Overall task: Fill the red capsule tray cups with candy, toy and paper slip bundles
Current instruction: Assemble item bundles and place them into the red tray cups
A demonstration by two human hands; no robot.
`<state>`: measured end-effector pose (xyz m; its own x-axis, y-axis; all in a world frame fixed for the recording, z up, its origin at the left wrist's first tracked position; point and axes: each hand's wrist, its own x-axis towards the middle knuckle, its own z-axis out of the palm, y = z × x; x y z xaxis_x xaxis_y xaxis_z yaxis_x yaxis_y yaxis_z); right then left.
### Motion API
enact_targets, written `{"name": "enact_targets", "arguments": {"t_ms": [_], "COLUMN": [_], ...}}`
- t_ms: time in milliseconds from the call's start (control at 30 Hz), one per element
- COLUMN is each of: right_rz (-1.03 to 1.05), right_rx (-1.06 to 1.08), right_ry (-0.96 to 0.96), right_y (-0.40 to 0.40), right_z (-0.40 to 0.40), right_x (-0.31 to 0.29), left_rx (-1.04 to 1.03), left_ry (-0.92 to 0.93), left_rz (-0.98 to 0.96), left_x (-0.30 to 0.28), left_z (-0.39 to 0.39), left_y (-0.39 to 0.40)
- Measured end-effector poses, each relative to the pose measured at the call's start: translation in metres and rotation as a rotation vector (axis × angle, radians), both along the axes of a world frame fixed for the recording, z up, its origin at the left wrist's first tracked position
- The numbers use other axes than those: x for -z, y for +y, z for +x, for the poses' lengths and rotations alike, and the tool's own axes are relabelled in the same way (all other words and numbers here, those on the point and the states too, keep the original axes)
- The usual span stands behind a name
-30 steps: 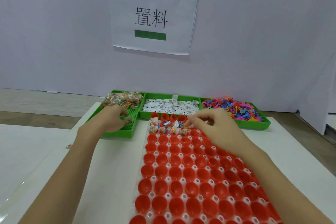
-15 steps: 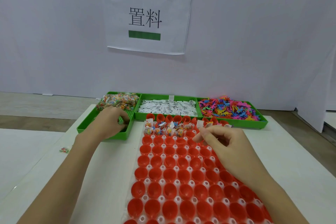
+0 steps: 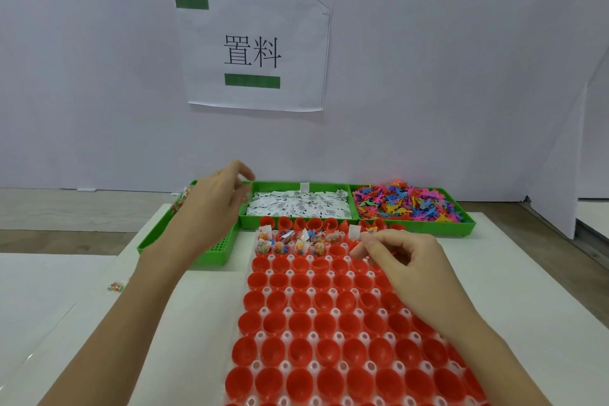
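View: head camera, looking down and forward over the counter (image 3: pixel 514 273).
Tray: red capsule tray (image 3: pixel 329 323) runs lengthwise away from the person, far end touching or just short of the green bins.
Filled cups: bundles (image 3: pixel 296 242) sit only in the far-left cups, two short rows; a slip (image 3: pixel 353 233) stands in a cup just right of them. All nearer cups are bare red.
Right hand: right hand (image 3: pixel 408 260) over the far right part of the tray, fingers (image 3: pixel 365 245) curled with thumb and forefinger tips together. Whether they pinch anything, cannot tell; tips too small to read.
Left hand: left hand (image 3: pixel 214 208) raised above the candy bin (image 3: pixel 217 250), fingers loosely spread, nothing seen in them; fingertips blurred.
Supplies: paper slips (image 3: pixel 296 204) in the middle bin, just right of the left fingertips; toys (image 3: pixel 405 203) in the right bin, beyond the right hand.
Key relation: next empty cups lie directly under and just left of the right fingertips. Right hand nearer to them, and to the toys; left hand nearer to candy and slips.
Stray: one candy packet (image 3: pixel 116 287) lies on the counter, left of the left forearm.
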<state>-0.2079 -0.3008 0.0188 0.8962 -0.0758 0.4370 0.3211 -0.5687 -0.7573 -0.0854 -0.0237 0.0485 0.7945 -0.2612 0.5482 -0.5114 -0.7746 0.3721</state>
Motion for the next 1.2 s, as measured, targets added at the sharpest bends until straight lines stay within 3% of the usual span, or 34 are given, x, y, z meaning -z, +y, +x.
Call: {"name": "enact_targets", "arguments": {"t_ms": [133,300,533,667,833,1067,1200], "right_rz": [-0.001,-0.009,-0.044,-0.117,-0.408,-0.757,-0.845], "right_rx": [0.007,0.004,0.014,0.066,0.068,0.024,-0.040], "right_ry": [0.002,0.001,0.013,0.001,0.051,0.307,0.384], "right_y": [-0.001,-0.002,0.007,0.015,0.022,0.011,0.006], "right_z": [0.000,0.000,-0.002,0.007,0.068,0.177,0.202], "right_x": [-0.001,0.000,0.002,-0.005,-0.023,-0.019,-0.010], "left_rx": [0.246,0.410,0.317,0.263,0.228,0.188,0.173], "left_ry": [0.056,0.008,-0.004,-0.135,-0.239,-0.270,-0.270], "left_rz": [-0.253,-0.239,-0.467,-0.353,-0.216,-0.155,-0.162], "left_x": [-0.016,0.024,0.052,0.049,0.056,0.067,0.067], "left_z": [-0.048,-0.096,-0.103,-0.096,-0.088,-0.085,-0.083], "left_y": [-0.029,-0.035,-0.013,0.000,0.007,0.007,0.008]}}
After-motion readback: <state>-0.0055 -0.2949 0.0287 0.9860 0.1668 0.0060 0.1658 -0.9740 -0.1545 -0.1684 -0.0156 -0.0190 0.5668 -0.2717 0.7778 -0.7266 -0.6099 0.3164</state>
